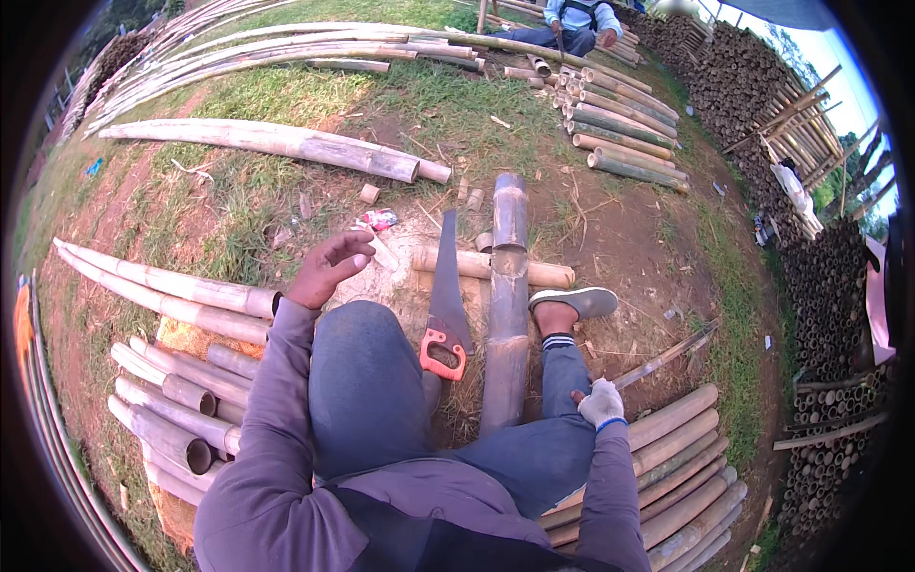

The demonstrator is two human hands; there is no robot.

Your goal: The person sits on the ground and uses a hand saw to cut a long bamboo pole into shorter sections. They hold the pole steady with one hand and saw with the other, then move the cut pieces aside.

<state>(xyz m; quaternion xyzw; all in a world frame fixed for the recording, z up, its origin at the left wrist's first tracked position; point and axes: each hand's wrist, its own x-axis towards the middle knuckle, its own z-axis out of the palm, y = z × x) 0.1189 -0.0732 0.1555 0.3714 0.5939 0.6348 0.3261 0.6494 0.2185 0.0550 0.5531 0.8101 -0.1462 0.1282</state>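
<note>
My bare left hand [329, 270] is raised beside my left knee, fingers bent and apart, holding nothing. My right hand [602, 405], in a white glove with a blue cuff, is beside my right leg. Its fingers are closed around what looks like the end of a thin bamboo strip [667, 355], which slants away to the right. Between my legs lies a thick bamboo pole [506, 305], resting across a shorter bamboo piece [548, 275]. A handsaw [446, 305] with an orange handle leans or lies to its left, touched by neither hand.
Cut bamboo lengths [172, 400] are piled at my left, with more [681, 477] at my right. Long poles [267, 148] lie ahead. A stack of cut pieces [624, 124] stands before a seated person [577, 19]. Tall bamboo stacks [734, 86] line the right.
</note>
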